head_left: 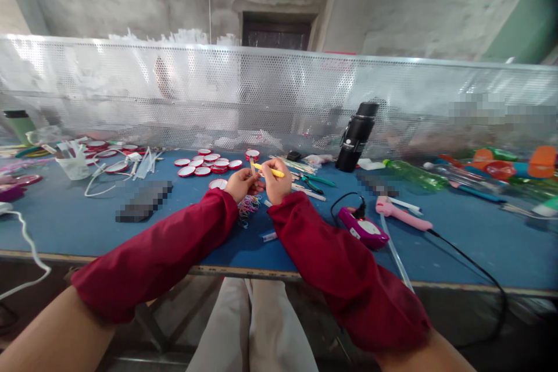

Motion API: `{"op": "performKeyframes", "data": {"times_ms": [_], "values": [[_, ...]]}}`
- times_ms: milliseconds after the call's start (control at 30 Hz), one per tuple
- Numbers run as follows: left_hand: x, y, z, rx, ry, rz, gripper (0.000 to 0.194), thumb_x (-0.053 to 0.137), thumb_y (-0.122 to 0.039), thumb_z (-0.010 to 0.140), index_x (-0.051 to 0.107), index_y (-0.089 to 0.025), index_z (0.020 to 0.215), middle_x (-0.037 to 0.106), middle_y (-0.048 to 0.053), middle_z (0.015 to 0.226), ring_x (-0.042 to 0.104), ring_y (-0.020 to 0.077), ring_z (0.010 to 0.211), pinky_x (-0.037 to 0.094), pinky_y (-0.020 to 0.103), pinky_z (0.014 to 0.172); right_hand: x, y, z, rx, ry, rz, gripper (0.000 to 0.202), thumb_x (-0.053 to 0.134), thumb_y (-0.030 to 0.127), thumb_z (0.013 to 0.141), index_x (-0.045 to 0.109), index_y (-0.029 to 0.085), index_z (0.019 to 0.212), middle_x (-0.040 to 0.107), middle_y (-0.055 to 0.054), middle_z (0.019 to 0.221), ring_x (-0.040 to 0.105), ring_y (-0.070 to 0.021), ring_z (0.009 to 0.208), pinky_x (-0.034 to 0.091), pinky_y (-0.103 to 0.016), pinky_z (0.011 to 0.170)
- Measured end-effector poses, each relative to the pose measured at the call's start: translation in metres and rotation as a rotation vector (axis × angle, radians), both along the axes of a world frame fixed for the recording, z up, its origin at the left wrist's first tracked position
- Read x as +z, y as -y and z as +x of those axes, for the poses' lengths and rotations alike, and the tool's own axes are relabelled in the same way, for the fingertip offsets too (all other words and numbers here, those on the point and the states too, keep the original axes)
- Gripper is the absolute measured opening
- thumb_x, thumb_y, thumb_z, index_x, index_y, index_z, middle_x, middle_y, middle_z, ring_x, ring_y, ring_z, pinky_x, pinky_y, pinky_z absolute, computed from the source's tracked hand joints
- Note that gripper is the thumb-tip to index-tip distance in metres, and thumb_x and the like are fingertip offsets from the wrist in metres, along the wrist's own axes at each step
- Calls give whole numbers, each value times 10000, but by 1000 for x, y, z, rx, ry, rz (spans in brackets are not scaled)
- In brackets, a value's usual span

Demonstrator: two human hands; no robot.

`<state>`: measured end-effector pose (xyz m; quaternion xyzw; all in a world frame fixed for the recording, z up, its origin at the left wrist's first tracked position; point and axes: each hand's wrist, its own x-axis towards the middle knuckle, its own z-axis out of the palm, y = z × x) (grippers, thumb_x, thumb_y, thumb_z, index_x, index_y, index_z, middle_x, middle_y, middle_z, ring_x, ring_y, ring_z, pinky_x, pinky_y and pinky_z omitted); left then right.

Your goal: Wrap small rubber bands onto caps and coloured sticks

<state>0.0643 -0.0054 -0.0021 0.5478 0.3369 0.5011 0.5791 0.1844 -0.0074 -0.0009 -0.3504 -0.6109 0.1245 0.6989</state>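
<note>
Diffuse, fairly even daylight; glare on perforated metal panel (183, 93); edges stretched, right corners dark.

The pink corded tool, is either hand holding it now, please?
No, the pink corded tool lies on the blue table, right of the right hand.

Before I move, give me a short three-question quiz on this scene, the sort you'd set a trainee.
1. Which hand holds the yellow pen-shaped tool?
2. True or false: the black bottle stands farther back than the purple socket block.
3. Fill in the blank: the round white discs near the left hand have ____ rims.

Key: 1. the right hand; 2. true; 3. red
</note>
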Motion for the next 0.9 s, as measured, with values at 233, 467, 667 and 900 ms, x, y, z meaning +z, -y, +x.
{"op": "performKeyframes", "data": {"times_ms": [233,467,667,900], "values": [[0,-1,-1,-6,2,-3,169,675,-248,817,531,-160,816,681,-1,641,634,100,516,475,189,502,-2,-2,1,-50,-13,-4,177,549,377,831,558,215,761,609,8,698,600,-160,652,480,-284,626],[2,1,0,8,4,-9,132,652,-210,831,534,-152,816,674,2,629,636,103,518,478,193,507,0,0,1,-55,4,-17,166,550,360,827,561,215,749,614,7,687,597,-159,644,479,-284,626],[1,0,-1,3,2,7,166,672,-250,817,535,-157,818,674,2,632,636,110,525,471,196,503,0,0,0,-18,0,-6,172,545,369,830,550,217,749,604,12,674,589,-154,630,472,-276,609],[-1,-2,-1,6,-2,4,154,669,-237,817,538,-156,823,680,10,652,636,112,531,477,203,516,-1,0,0,-55,0,0,176,545,374,828,555,215,753,608,9,682,599,-158,638,480,-282,621]]}}
